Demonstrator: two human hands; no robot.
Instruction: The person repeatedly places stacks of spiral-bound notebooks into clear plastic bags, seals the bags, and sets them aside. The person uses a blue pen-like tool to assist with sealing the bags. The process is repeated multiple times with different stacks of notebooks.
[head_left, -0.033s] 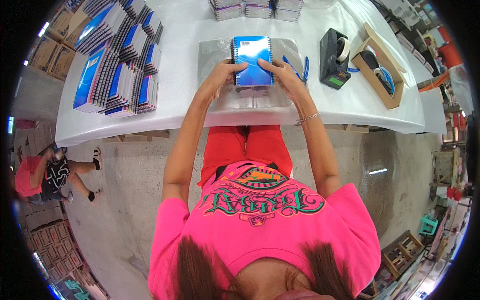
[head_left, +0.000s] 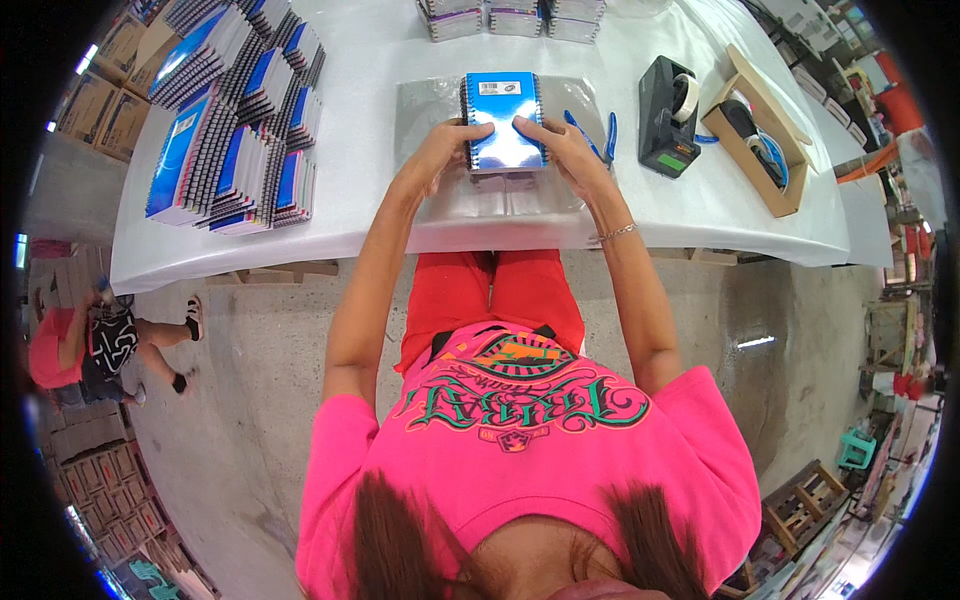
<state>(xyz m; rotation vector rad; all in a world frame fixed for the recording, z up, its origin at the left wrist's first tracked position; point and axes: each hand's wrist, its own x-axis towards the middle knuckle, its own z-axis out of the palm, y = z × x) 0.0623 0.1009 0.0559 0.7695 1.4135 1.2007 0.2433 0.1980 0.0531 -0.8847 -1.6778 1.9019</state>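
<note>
The person in the pink shirt is standing at a white worktop and is holding a small stack of blue spiral notebooks with both hands. The stack is sitting in the middle of the worktop, on a sheet of clear plastic wrap that is lying flat under it and spreading out to both sides. The left hand is gripping the stack's left edge, fingers curling over the wire binding and the thumb pressing on the blue cover. The right hand is clasping the right edge the same way, its thumb lying on the cover near the lower corner. A thin bracelet is hanging at the right wrist.

Just beside the right hand, a pair of blue-handled scissors is lying on the worktop, clear of the fingers. Further right, a black tape dispenser is standing, and past it a wooden tray is holding another roll of tape. To the left, well apart from the hands, rows of more blue notebooks are lying fanned in overlapping piles. Along the far edge, three wrapped bundles are sitting side by side. Down on the concrete floor at the left, another person in red is crouching near cardboard boxes.
</note>
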